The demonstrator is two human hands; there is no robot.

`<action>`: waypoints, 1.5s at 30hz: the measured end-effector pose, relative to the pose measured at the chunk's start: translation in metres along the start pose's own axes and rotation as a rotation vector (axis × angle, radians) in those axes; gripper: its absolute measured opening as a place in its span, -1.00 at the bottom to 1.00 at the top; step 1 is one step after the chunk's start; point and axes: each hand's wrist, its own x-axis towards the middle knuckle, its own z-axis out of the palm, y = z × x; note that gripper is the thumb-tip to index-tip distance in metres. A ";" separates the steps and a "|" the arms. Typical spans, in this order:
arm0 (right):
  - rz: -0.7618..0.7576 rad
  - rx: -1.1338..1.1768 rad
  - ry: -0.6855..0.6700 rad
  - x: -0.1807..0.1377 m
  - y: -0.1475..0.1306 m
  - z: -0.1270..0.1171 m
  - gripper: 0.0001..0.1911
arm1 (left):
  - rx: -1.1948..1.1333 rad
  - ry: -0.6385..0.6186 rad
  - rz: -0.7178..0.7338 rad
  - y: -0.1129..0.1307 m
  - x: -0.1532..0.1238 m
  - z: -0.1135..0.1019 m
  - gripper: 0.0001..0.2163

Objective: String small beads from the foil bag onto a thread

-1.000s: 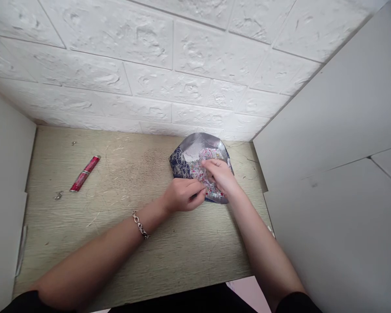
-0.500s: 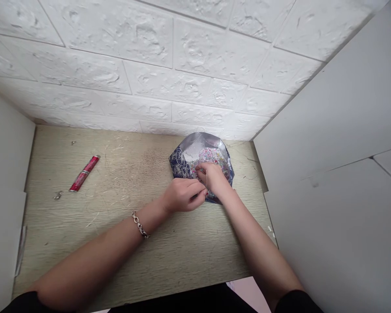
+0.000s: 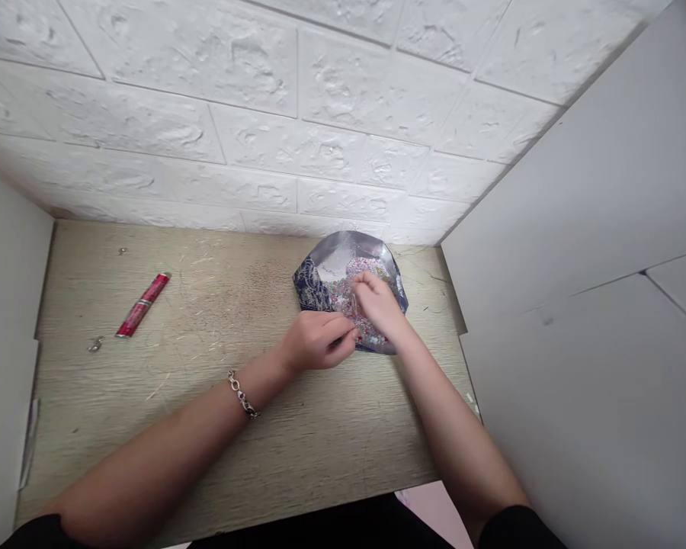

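Observation:
Small mixed beads (image 3: pixel 338 293), pink, clear and multicoloured, lie in a shallow silver-lined, dark blue patterned bag or tray (image 3: pixel 309 284) near the wall. My left hand (image 3: pixel 320 340) is closed in a pinch at its front edge, on a thin pale string (image 3: pixel 354 305) that rises from the fingertips. Over the beads, my right hand (image 3: pixel 380 306) has thumb and fingertips pressed together near the upper end of the string. What those fingers hold is too small to make out.
To the left lies a red tube-like packet (image 3: pixel 142 306), with a small shiny metal piece (image 3: pixel 95 344) near it and another (image 3: pixel 122 251) farther back. Loose thread bits are scattered over the wooden table (image 3: pixel 217 465). A white brick-pattern wall (image 3: pixel 263 152) and a right side panel (image 3: pixel 577 229) enclose it.
My right hand has lifted slightly out of the beads, its fingers drawing together. My left hand keeps its pinch on the string. The whole view has shifted a little.

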 end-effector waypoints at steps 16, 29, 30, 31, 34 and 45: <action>0.268 0.804 -0.066 -0.001 -0.008 -0.023 -0.78 | -0.031 -0.012 -0.022 0.000 0.002 -0.001 -0.84; -0.144 -0.577 -0.304 -0.011 -0.008 0.006 -0.81 | 0.043 0.051 0.061 -0.001 0.003 -0.004 -0.83; -0.154 -0.715 -0.354 -0.013 -0.012 0.007 -0.82 | 0.040 0.053 0.066 -0.001 0.003 -0.004 -0.84; -0.157 -0.831 -0.385 -0.015 -0.015 0.007 -0.80 | 0.039 0.052 0.068 -0.001 0.003 -0.004 -0.84; -0.152 -1.006 -0.389 -0.021 -0.024 0.005 -0.77 | 0.041 0.043 0.060 0.000 0.003 -0.005 -0.83; 0.181 -1.136 -0.178 -0.019 -0.020 -0.023 -0.73 | 0.041 0.023 0.020 0.000 0.003 -0.006 -0.82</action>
